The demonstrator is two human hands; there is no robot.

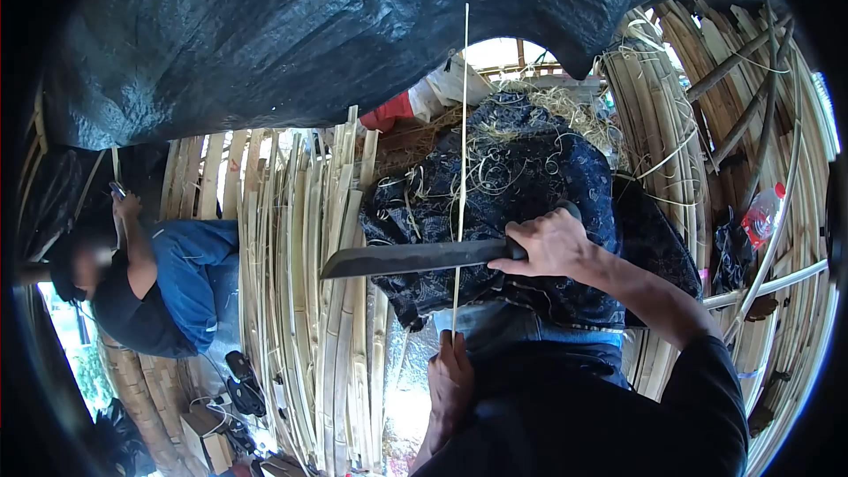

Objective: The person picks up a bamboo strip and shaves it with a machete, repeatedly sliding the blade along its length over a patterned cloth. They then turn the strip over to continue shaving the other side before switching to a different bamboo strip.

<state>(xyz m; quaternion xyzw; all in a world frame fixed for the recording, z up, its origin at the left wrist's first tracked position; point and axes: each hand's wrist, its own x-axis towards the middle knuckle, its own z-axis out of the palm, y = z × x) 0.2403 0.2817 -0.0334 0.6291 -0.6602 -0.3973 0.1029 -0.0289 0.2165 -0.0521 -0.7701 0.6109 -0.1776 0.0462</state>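
Note:
My right hand (552,246) is wrapped round the black handle of a machete (406,259), its long dark blade pointing left. The blade lies across a thin bamboo strip (463,150) that runs upright through the middle of the view. Lower down, my left hand (451,380) grips the near end of that strip. Beneath the machete, a dark patterned cloth (530,181) covers my lap. Curly pale shavings (490,168) are scattered over the cloth.
Long split bamboo slats (340,362) stand to the left, with more bamboo (649,115) at right. A black tarp (291,26) hangs overhead. At far left sits another person (146,300) in blue trousers. A plastic bottle with a red cap (761,219) is at right.

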